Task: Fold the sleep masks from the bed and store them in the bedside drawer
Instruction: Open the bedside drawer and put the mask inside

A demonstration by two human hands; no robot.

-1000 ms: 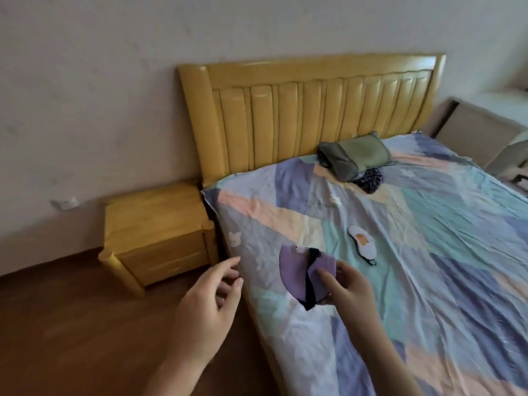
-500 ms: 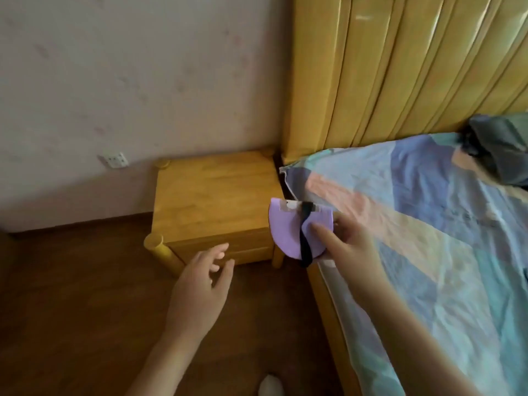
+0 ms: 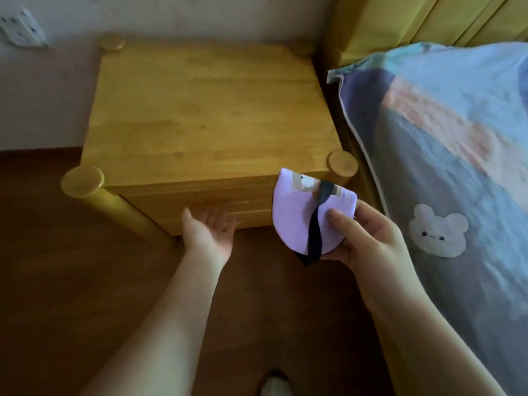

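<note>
The right hand (image 3: 368,238) pinches the folded mask (image 3: 300,218) flat while the empty, spread left hand (image 3: 210,234) nears the drawer (image 3: 200,200), presumably to open it.

We see a dim room lit by soft daylight that falls brightest on the bedsheet (image 3: 445,144) to the right of the right hand (image 3: 368,238), while the floor (image 3: 57,267) below and left of the left hand (image 3: 210,231) sinks into deep brown shadow. The left hand's fingers are smeared by motion blur, and the sheet's pattern beyond the right hand is soft. Wide-angle distortion bends the nightstand (image 3: 205,110) above both hands, its edges splaying outward.
</note>
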